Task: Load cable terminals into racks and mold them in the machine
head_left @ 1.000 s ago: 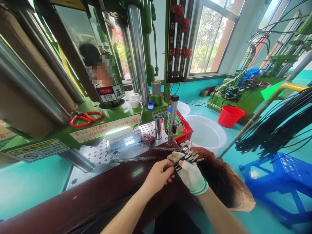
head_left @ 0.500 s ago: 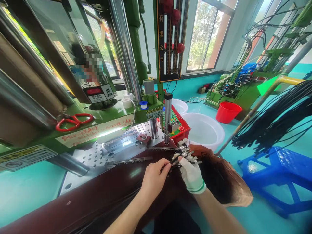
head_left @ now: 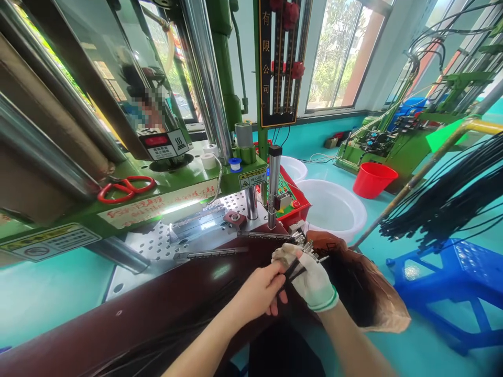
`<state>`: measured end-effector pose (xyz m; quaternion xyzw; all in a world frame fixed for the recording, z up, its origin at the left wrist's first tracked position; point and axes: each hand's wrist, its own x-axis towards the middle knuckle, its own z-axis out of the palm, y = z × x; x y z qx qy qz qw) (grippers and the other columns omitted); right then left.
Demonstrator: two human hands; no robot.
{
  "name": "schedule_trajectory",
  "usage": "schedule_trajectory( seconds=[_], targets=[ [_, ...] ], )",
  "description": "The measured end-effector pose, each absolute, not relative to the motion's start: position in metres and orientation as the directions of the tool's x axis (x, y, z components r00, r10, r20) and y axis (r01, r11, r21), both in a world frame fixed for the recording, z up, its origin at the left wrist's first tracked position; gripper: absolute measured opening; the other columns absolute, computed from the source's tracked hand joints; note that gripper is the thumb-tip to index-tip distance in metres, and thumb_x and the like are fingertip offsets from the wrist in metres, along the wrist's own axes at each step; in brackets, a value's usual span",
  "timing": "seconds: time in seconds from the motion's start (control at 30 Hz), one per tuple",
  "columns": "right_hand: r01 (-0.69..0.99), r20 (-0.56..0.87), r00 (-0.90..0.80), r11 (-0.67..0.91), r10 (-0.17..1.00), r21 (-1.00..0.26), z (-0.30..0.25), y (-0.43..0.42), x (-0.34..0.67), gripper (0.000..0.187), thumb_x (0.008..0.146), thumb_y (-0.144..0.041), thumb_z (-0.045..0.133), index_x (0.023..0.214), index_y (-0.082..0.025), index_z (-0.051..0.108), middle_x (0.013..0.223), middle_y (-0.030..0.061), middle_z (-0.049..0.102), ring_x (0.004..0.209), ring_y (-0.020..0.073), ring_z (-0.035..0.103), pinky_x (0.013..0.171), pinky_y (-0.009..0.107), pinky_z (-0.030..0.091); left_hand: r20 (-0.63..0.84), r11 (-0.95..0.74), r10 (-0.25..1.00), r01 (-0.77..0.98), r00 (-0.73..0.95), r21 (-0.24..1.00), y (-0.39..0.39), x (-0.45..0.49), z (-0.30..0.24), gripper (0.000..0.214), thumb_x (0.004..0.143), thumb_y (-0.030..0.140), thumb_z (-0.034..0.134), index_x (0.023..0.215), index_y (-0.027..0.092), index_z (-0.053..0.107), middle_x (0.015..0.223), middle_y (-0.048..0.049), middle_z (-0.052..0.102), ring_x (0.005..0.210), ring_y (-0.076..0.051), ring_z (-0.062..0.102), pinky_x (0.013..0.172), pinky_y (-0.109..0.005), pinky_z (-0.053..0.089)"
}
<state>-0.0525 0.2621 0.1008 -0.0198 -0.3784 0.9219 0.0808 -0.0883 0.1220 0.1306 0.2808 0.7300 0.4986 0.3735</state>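
1. Fingers of the bare left hand are shut tight on a bunch of black cables, pinching right beside the white-gloved right hand, whose fingers close around the same bunch.
2. Metal connector ends fan out just beyond the fingers.
3. Past the fingers, a brown bag hangs at the bench edge.
4. Left of the fingers, a slotted metal strip lies on a perforated steel plate.

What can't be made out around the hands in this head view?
Head view:
The black cables: their middle stretch is covered by the left hand and gloved right hand.
The metal connectors: partly behind the glove, too small to count.
The brown bag: its contents are too dark to tell.
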Motion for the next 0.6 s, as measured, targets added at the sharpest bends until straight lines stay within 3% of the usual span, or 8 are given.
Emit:
schedule_trajectory(
  seconds=[0.07, 0.13, 0.2, 0.27, 0.37, 0.47, 0.6],
  targets=[
    [-0.075, 0.044, -0.997, -0.631, 0.066, -0.772, 0.098, 0.267, -0.044, 0.029, 0.082, -0.035, 0.052, 0.093, -0.013, 0.068, 0.095, 0.0111, 0.067, 0.092, 0.0236, 0.060, 0.091, 0.040, 0.042, -0.278, 0.369, 0.826, 0.098, -0.490, 0.924, 0.120, -0.083, 0.128, 0.025, 0.085, 0.033, 0.029, 0.091, 0.018, 0.049, 0.067, -0.0012, 0.063, 0.041, -0.010, 0.051, 0.039, -0.020, 0.038],
    [-0.048, 0.028, -0.999, -0.579, 0.044, -0.814, 0.091, 0.272, -0.034, 0.028, 0.084, -0.033, 0.049, 0.092, -0.013, 0.068, 0.096, 0.0117, 0.067, 0.092, 0.0234, 0.060, 0.090, 0.039, 0.042, -0.186, 0.386, 0.832, 0.303, -0.523, 0.872, 0.115, -0.082, 0.129, 0.025, 0.086, 0.032, 0.033, 0.086, 0.019, 0.055, 0.072, -0.0015, 0.064, 0.055, -0.012, 0.057, 0.052, -0.023, 0.044],
    [-0.010, -0.045, -0.996, -0.592, 0.078, -0.806, 0.082, 0.278, -0.025, 0.025, 0.083, -0.031, 0.052, 0.092, -0.015, 0.068, 0.094, 0.0097, 0.068, 0.090, 0.0225, 0.061, 0.091, 0.040, 0.042, -0.045, 0.459, 0.781, 0.524, -0.623, 0.718, 0.110, -0.088, 0.130, 0.023, 0.085, 0.030, 0.039, 0.082, 0.020, 0.059, 0.078, -0.0013, 0.064, 0.073, -0.015, 0.058, 0.067, -0.027, 0.044],
    [0.033, -0.131, -0.985, -0.634, 0.108, -0.773, 0.073, 0.281, -0.020, 0.022, 0.079, -0.032, 0.058, 0.090, -0.017, 0.069, 0.092, 0.0080, 0.068, 0.089, 0.0223, 0.062, 0.092, 0.041, 0.041, 0.057, 0.611, 0.682, 0.611, -0.729, 0.503, 0.106, -0.100, 0.127, 0.019, 0.084, 0.028, 0.043, 0.087, 0.020, 0.060, 0.086, -0.0033, 0.062, 0.086, -0.019, 0.055, 0.075, -0.030, 0.042],
    [0.048, -0.180, -0.975, -0.667, 0.131, -0.744, 0.066, 0.282, -0.018, 0.021, 0.075, -0.033, 0.063, 0.088, -0.018, 0.069, 0.091, 0.0071, 0.069, 0.089, 0.0222, 0.062, 0.093, 0.040, 0.040, 0.064, 0.764, 0.601, 0.596, -0.797, 0.246, 0.103, -0.119, 0.117, 0.019, 0.084, 0.027, 0.045, 0.094, 0.017, 0.058, 0.093, -0.0074, 0.058, 0.091, -0.022, 0.052, 0.074, -0.032, 0.043],
    [0.050, -0.191, -0.972, -0.676, 0.136, -0.736, 0.068, 0.281, -0.021, 0.022, 0.073, -0.033, 0.066, 0.087, -0.017, 0.069, 0.089, 0.0070, 0.069, 0.086, 0.0216, 0.063, 0.090, 0.038, 0.042, -0.001, 0.757, 0.646, 0.640, -0.763, 0.128, 0.106, -0.127, 0.107, 0.018, 0.086, 0.026, 0.042, 0.089, 0.017, 0.058, 0.092, -0.0065, 0.056, 0.086, -0.020, 0.054, 0.064, -0.029, 0.044],
    [0.066, -0.215, -0.967, -0.681, 0.136, -0.730, 0.072, 0.280, -0.025, 0.022, 0.072, -0.034, 0.067, 0.085, -0.016, 0.070, 0.083, 0.0074, 0.069, 0.080, 0.0207, 0.064, 0.085, 0.036, 0.044, 0.063, 0.692, 0.722, 0.720, -0.689, -0.054, 0.108, -0.122, 0.101, 0.017, 0.083, 0.012, 0.040, 0.084, 0.015, 0.057, 0.085, -0.0063, 0.057, 0.078, -0.021, 0.054, 0.056, -0.027, 0.043]
  ],
)
